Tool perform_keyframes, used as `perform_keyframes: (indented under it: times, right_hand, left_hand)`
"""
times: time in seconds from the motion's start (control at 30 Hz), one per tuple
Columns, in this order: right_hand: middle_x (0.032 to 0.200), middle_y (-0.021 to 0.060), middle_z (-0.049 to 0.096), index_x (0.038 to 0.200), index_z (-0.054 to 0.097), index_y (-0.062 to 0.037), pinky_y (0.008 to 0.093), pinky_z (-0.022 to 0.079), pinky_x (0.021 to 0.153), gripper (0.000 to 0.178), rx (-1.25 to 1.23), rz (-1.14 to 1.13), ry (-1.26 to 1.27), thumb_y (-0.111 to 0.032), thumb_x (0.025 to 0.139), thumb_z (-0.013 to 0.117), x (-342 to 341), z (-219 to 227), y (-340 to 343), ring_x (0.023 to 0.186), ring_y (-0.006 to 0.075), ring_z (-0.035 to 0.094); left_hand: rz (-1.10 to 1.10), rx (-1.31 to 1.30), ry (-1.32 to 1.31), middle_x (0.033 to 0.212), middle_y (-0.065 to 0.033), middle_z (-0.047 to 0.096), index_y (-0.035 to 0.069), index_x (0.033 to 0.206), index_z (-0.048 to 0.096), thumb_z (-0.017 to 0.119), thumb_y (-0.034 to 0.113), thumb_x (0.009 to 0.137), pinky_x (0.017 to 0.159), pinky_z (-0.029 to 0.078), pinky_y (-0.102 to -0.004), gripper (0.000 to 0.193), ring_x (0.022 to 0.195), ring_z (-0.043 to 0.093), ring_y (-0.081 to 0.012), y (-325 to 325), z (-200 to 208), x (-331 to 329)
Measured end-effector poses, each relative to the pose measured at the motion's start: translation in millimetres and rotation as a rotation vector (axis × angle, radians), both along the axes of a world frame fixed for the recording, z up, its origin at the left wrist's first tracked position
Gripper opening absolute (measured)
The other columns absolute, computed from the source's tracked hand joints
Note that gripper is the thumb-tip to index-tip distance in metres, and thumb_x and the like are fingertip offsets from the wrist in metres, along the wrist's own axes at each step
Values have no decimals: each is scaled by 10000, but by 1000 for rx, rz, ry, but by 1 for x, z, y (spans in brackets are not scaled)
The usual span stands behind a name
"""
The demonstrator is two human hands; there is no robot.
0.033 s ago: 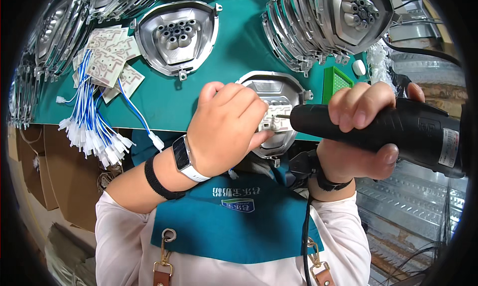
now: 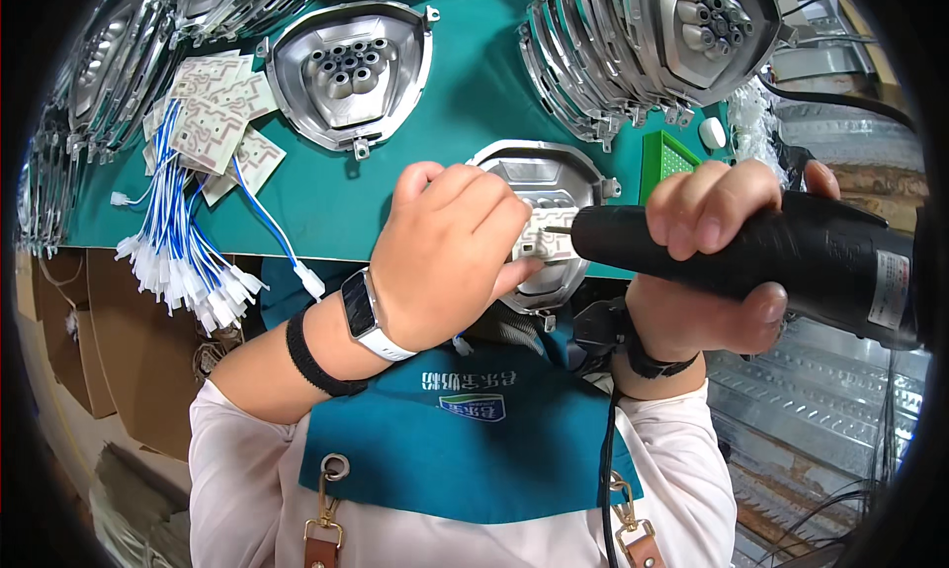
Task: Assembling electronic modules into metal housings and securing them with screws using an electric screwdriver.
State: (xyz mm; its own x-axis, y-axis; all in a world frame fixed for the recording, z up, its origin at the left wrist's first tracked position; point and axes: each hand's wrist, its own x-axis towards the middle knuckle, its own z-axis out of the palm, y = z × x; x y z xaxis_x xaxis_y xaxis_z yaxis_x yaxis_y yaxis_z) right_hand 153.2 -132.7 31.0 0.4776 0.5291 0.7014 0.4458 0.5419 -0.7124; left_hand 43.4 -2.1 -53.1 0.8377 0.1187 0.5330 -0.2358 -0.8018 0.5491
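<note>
A black electric screwdriver [image 2: 732, 252] lies almost level in my right hand [image 2: 717, 237], the fingers wrapped round its barrel. Its thin bit points left and meets, or nearly meets, a pale circuit board [image 2: 561, 218] with brownish tracks. That board sits on the inner face of a shiny metal lamp housing [image 2: 539, 155] at the table's front edge. My left hand [image 2: 455, 247] is closed at the board's left side, thumb below and curled fingers above. The hand hides that end of the board and part of the housing.
Another metal housing [image 2: 348, 108] lies farther back on the green table mat [image 2: 474, 74]. Stacked housings [image 2: 633, 54] stand at the back right, more at the back left. Loose circuit boards [image 2: 213, 108] with blue-white wires hang over the front edge. A green tray [image 2: 667, 168] sits right.
The screwdriver and my right hand have shifted very slightly left. My left hand, the board and the housing look almost unmoved.
</note>
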Motion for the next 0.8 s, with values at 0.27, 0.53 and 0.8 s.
perform_keyframes:
  times: [0.27,0.53,0.8]
  right_hand:
    - [771,59,502,1376,244,-104,284,438,516,795,-59,89,-80,-431,819,707,0,-3,1,603,146,494]
    - [736,61,499,1321,342,-94,294,422,540,699,-86,124,139,-409,819,713,-1,-3,11,590,150,488]
    - [732,73,506,1361,278,-67,308,427,547,787,-117,84,30,-388,804,733,-5,7,-7,595,177,504]
  left_hand:
    - [10,23,-7,898,-32,586,101,935,589,802,225,590,802,370,-395,424,880,557,-243,1,0,2]
    - [22,45,-11,899,-32,573,102,913,580,801,215,603,803,367,-394,397,890,551,-242,-1,1,-1]
    - [35,93,43,897,-25,568,113,903,588,797,249,637,831,348,-386,365,903,538,-231,-6,11,-4]
